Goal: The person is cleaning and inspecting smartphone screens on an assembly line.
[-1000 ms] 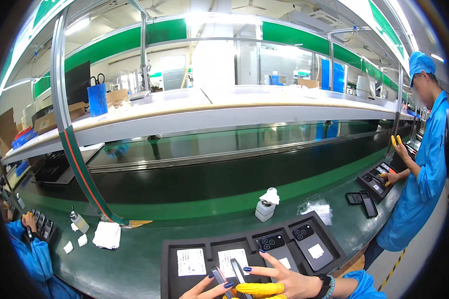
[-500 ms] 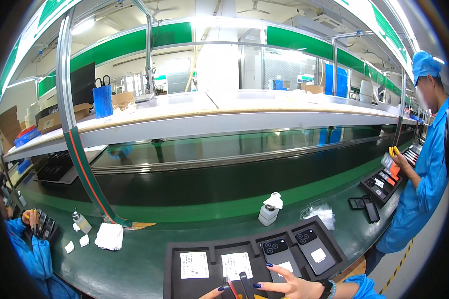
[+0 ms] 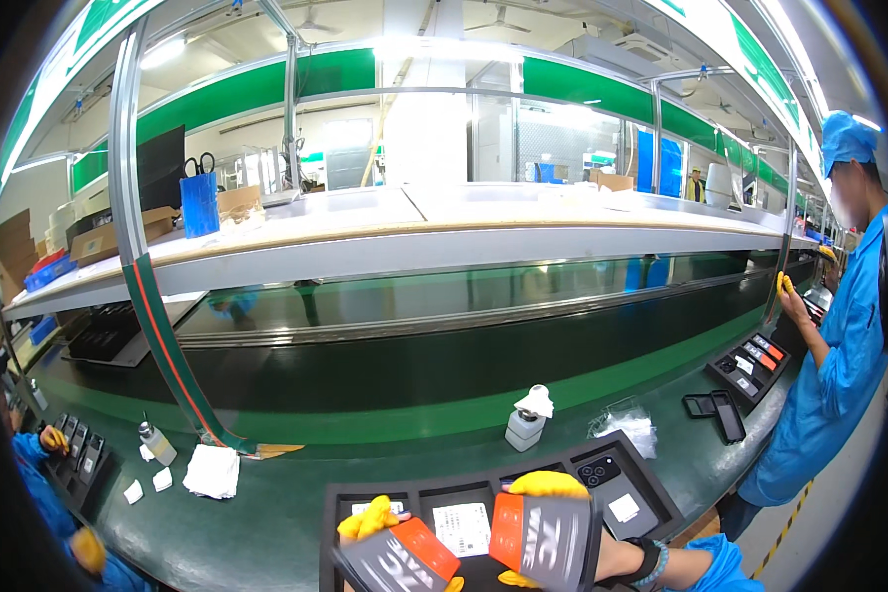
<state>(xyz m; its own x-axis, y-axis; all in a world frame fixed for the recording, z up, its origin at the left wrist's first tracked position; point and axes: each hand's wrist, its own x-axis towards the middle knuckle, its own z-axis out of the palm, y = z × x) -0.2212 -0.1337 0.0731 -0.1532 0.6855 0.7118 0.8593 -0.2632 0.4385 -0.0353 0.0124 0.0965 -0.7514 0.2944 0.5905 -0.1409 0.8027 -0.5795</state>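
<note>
Two flat phone-sized things with grey faces and orange bands are tilted up over a black foam tray point(image 3: 664, 505). My left hand point(image 3: 370, 518), fingers yellow-covered, is closed on the left flat thing point(image 3: 400, 562). The right flat thing point(image 3: 543, 538) is gripped by my right hand point(image 3: 548, 483), also with yellow-covered fingers; a black band and beads circle that wrist. In the tray's right slot lies a dark phone point(image 3: 612, 483) with a camera block and white label. A white label sheet point(image 3: 462, 528) shows in a middle slot. Other slots are partly hidden.
Beyond the tray stand a white bottle point(image 3: 525, 429) and clear plastic bags point(image 3: 629, 429). White cloths point(image 3: 212, 472) and another bottle point(image 3: 156, 444) are at left. Co-workers in blue work at right point(image 3: 858, 257) and left, each beside a tray. Black frames point(image 3: 715, 414) lie at right.
The two flat things, seen edge-on before, now show their printed faces and are spread apart. Both my hands show more, with yellow-covered fingers. The right co-worker's hand has risen slightly.
</note>
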